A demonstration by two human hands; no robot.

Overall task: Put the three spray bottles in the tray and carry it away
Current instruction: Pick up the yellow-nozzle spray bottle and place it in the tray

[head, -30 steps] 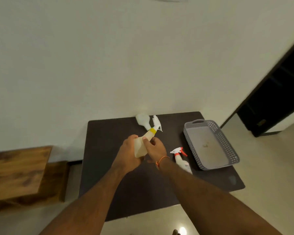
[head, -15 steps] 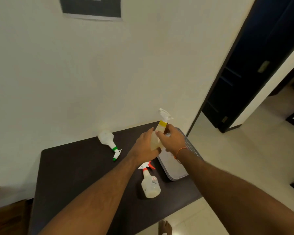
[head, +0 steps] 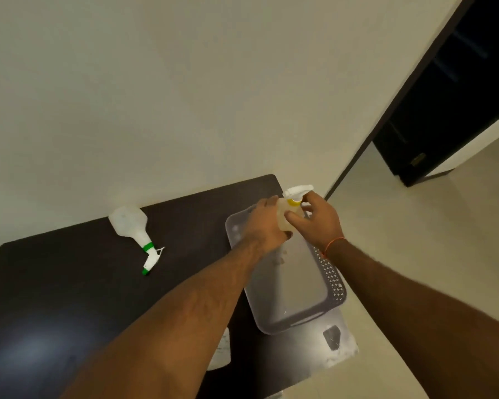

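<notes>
Both hands hold a pale spray bottle with a yellow collar (head: 289, 210) upright over the far end of the grey perforated tray (head: 332, 279). My left hand (head: 264, 226) wraps its body and my right hand (head: 319, 220) grips it near the neck. A second bottle with a green collar (head: 133, 230) lies on its side on the dark table (head: 69, 283), left of the tray. The base of a third bottle (head: 222, 354) shows under my left forearm; the rest of it is hidden.
The table stands against a cream wall. A dark doorway (head: 444, 110) opens at the right, with pale floor (head: 415, 254) beyond the table's right edge. A small dark object (head: 332, 336) lies on the table's near right corner.
The yellow-collared bottle has travelled right from the table's middle to above the tray, still in both hands. The view has swung right and lower over the tray.
</notes>
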